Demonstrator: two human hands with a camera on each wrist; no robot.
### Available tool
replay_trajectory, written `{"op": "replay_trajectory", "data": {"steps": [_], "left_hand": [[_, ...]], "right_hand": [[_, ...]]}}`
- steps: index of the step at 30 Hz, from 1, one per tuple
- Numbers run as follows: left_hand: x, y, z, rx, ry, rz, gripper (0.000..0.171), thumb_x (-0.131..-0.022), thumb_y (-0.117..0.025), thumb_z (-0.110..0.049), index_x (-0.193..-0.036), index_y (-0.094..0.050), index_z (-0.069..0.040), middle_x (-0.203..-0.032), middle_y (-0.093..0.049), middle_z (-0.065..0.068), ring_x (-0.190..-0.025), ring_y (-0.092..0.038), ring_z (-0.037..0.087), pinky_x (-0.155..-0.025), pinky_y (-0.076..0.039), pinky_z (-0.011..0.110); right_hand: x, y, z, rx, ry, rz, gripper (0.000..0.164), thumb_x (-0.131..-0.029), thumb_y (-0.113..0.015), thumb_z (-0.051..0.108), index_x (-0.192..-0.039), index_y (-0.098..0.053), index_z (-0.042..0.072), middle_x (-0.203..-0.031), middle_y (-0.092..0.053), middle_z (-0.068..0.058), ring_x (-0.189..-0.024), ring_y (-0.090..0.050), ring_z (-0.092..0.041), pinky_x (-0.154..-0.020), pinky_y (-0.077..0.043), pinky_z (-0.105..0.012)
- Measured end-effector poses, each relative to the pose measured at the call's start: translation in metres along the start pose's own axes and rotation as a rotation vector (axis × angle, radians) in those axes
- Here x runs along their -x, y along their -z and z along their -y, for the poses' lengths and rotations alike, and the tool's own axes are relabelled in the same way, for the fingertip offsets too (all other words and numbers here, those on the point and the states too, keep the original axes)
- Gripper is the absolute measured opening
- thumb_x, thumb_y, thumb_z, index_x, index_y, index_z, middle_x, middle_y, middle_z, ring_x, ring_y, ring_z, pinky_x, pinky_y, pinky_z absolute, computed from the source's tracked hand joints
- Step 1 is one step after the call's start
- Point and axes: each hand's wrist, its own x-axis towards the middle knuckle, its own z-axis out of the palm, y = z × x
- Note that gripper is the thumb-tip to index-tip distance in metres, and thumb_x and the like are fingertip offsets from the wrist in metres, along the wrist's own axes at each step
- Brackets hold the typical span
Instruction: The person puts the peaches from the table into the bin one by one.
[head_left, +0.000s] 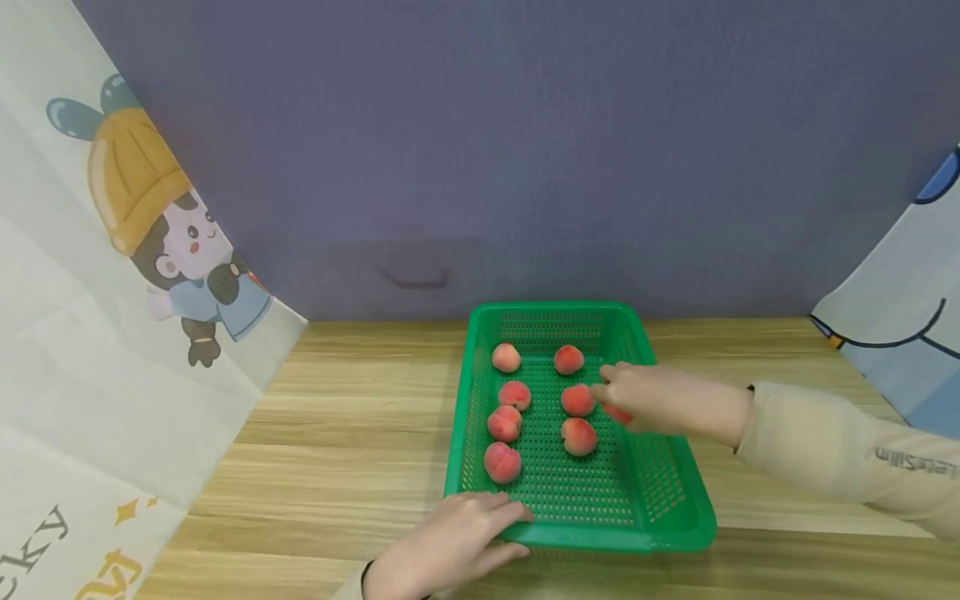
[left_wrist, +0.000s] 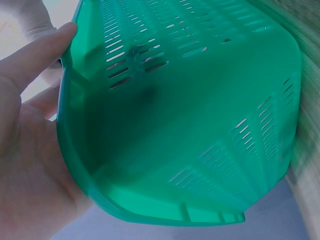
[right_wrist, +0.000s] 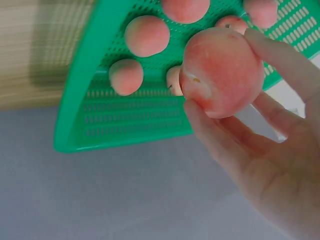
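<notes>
A green plastic basket (head_left: 573, 538) with slotted walls sits on the wooden table, several red-pink peaches inside it. Along its left side runs a column of peaches, from a paler one (head_left: 506, 357) at the back to a redder one (head_left: 502, 462) nearer the front. My right hand (head_left: 660, 402) is over the basket's right side, holding a peach (right_wrist: 222, 72) between thumb and fingers. Beside that hand lies another peach (head_left: 577, 400). At the near left corner, my left hand (head_left: 453, 533) grips the basket rim (left_wrist: 70, 112), fingers over the edge and thumb lower.
Wooden tabletop (head_left: 352, 417) stretches to both sides of the basket. Behind it rises a grey-blue panel (head_left: 525, 150), close to the basket's far end. Printed white sheets stand at the left (head_left: 60, 333) and right (head_left: 915, 333).
</notes>
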Motion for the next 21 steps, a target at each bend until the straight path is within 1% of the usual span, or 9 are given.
{"op": "replay_trajectory", "data": {"steps": [1,3,6,9,11,13,16,19,21], "left_hand": [[0.000,0.000,0.000,-0.001,0.000,0.002,0.021,-0.082,-0.062,-0.029,-0.098,-0.060,-0.016,-0.084,-0.059,-0.011,-0.076,-0.053,-0.004,-0.068,-0.041,0.008],[0.000,0.001,0.000,-0.003,-0.002,0.002,0.021,-0.082,-0.063,-0.029,-0.098,-0.060,-0.016,-0.084,-0.059,-0.010,-0.076,-0.053,-0.004,-0.068,-0.041,0.009],[-0.001,0.001,0.000,0.001,-0.001,0.003,0.021,-0.081,-0.063,-0.028,-0.098,-0.060,-0.015,-0.084,-0.059,-0.010,-0.076,-0.054,-0.003,-0.069,-0.041,0.009],[-0.002,0.001,0.000,0.003,0.002,0.003,0.021,-0.081,-0.064,-0.028,-0.097,-0.060,-0.015,-0.083,-0.059,-0.010,-0.076,-0.054,-0.003,-0.069,-0.041,0.009],[-0.002,0.001,0.000,0.006,0.003,0.004,0.021,-0.081,-0.063,-0.028,-0.097,-0.060,-0.015,-0.083,-0.059,-0.010,-0.076,-0.054,-0.003,-0.069,-0.041,0.009],[-0.002,0.001,0.000,0.003,0.004,0.007,0.020,-0.082,-0.063,-0.028,-0.097,-0.060,-0.015,-0.084,-0.059,-0.010,-0.076,-0.054,-0.003,-0.069,-0.041,0.009],[-0.001,0.002,0.000,-0.004,0.001,0.007,0.020,-0.082,-0.062,-0.028,-0.097,-0.060,-0.016,-0.084,-0.059,-0.010,-0.076,-0.054,-0.004,-0.069,-0.041,0.009],[-0.001,0.001,0.001,-0.012,-0.002,0.007,0.020,-0.082,-0.062,-0.029,-0.097,-0.060,-0.016,-0.084,-0.059,-0.010,-0.077,-0.054,-0.003,-0.069,-0.041,0.009],[-0.001,0.001,0.002,-0.017,-0.003,0.007,0.020,-0.083,-0.061,-0.030,-0.097,-0.060,-0.016,-0.085,-0.060,-0.010,-0.077,-0.054,-0.003,-0.069,-0.042,0.009]], "right_hand": [[-0.001,0.000,0.002,0.003,-0.001,0.014,0.034,-0.066,-0.074,0.001,-0.097,-0.060,0.001,-0.109,-0.054,-0.026,-0.100,-0.052,-0.042,-0.070,-0.050,-0.039],[-0.004,-0.002,0.007,0.018,0.004,0.039,0.034,-0.067,-0.074,0.002,-0.097,-0.060,0.001,-0.111,-0.054,-0.026,-0.100,-0.052,-0.041,-0.071,-0.049,-0.039],[-0.009,-0.004,0.013,0.049,0.028,0.059,0.031,-0.067,-0.074,0.002,-0.095,-0.060,0.003,-0.110,-0.055,-0.021,-0.097,-0.054,-0.038,-0.067,-0.049,-0.034],[-0.012,-0.007,0.019,0.063,0.035,0.087,0.041,-0.067,-0.075,0.002,-0.104,-0.059,0.003,-0.115,-0.053,-0.021,-0.095,-0.055,-0.035,-0.066,-0.049,-0.032],[-0.015,-0.008,0.023,0.067,0.044,0.093,0.041,-0.066,-0.075,0.002,-0.103,-0.059,0.005,-0.108,-0.057,-0.018,-0.087,-0.058,-0.030,-0.062,-0.048,-0.028],[-0.017,-0.011,0.026,0.064,0.057,0.098,0.036,-0.065,-0.076,0.002,-0.097,-0.059,0.007,-0.095,-0.060,-0.011,-0.073,-0.057,-0.022,-0.057,-0.046,-0.024],[-0.022,-0.015,0.030,0.047,0.078,0.101,0.031,-0.065,-0.075,0.000,-0.087,-0.057,0.010,-0.072,-0.051,-0.001,-0.057,-0.046,-0.012,-0.049,-0.039,-0.020],[-0.026,-0.019,0.033,0.039,0.087,0.106,0.030,-0.064,-0.075,-0.001,-0.084,-0.056,0.010,-0.068,-0.046,0.002,-0.054,-0.041,-0.010,-0.047,-0.038,-0.018],[-0.028,-0.021,0.036,0.046,0.077,0.125,0.032,-0.063,-0.076,0.000,-0.089,-0.058,0.008,-0.079,-0.055,-0.003,-0.061,-0.050,-0.013,-0.052,-0.043,-0.019]]}}
